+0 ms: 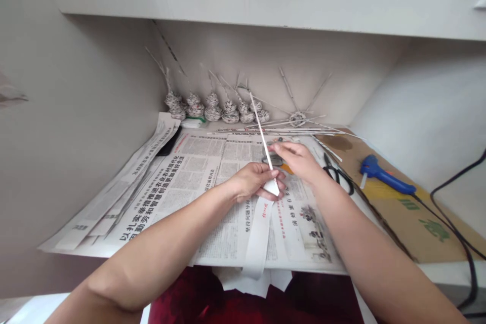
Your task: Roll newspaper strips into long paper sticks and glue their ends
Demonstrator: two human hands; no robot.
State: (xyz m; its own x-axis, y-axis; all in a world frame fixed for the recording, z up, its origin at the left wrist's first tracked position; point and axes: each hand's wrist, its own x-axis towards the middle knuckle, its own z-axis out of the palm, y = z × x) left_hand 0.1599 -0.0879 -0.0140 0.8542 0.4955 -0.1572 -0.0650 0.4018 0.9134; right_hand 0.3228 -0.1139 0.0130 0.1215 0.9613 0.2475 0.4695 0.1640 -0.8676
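Note:
My left hand is closed round the lower end of a thin white paper tube, which slants up and away from me. Below the fingers, a long paper strip with red print runs from the tube's wide end and droops over the table edge toward my lap. Close to the right side of the tube is my right hand, its fingers stretched out and not wrapped round anything. Partly behind it, scissors with an orange handle lie on the newspaper.
Several woven paper gourds line the back wall. A woven piece with spread spokes and loose paper tubes lie near them. Paper strips are stacked left. Black scissors and a corded blue glue gun lie right, by cardboard.

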